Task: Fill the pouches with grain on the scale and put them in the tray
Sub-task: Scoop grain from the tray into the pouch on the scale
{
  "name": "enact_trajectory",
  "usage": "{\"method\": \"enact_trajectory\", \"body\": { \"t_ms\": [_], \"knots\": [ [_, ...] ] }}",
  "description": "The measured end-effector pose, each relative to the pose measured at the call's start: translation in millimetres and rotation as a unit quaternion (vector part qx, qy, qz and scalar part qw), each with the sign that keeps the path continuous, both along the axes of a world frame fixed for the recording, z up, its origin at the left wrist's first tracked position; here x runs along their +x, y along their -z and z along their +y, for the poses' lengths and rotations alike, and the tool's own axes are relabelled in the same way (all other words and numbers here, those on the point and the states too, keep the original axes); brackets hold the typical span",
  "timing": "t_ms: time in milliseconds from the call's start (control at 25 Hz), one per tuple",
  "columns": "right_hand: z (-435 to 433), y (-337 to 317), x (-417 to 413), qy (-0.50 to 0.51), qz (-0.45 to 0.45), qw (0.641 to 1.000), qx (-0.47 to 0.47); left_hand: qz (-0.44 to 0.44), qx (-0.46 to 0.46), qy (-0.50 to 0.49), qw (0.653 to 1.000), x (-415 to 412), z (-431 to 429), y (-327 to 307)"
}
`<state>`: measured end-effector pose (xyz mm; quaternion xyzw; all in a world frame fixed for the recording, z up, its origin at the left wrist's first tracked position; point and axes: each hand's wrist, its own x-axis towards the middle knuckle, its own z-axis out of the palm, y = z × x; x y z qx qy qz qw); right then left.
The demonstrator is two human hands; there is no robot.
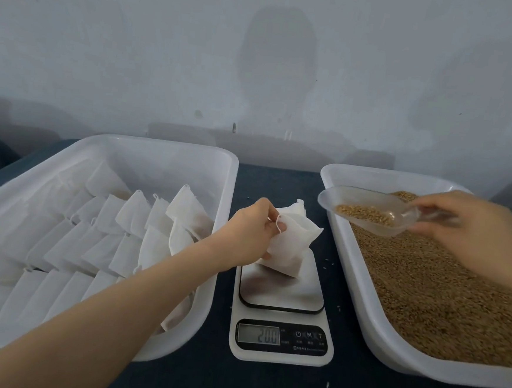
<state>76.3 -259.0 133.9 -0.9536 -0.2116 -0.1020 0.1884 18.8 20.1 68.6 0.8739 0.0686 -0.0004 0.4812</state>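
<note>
A white cloth pouch (290,245) stands on the steel plate of the kitchen scale (283,294), its mouth held open by my left hand (253,233), which pinches the rim. My right hand (472,232) grips the handle of a clear plastic scoop (367,208) holding brown grain, hovering just right of the pouch above the grain tray's near-left rim. The scale display reads about 20.0. The white tray on the left (172,153) holds several filled white pouches (141,227) in rows.
A white tray (360,297) full of brown grain (434,287) sits on the right. All stand on a dark tabletop (219,377) against a pale wall. A few loose grains lie beside the scale.
</note>
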Motion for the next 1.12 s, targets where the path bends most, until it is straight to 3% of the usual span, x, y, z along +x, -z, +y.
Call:
{"method": "enact_trajectory", "body": {
  "t_ms": [560, 1120],
  "knots": [
    [37, -34, 7, -0.075, -0.109, 0.981, -0.141, 0.001, -0.008, 0.001, 1.0, -3, -2, -6],
    [44, -40, 14, -0.097, -0.127, 0.975, -0.152, 0.007, -0.002, 0.003, 1.0, -3, -3, -8]
  ]
}}
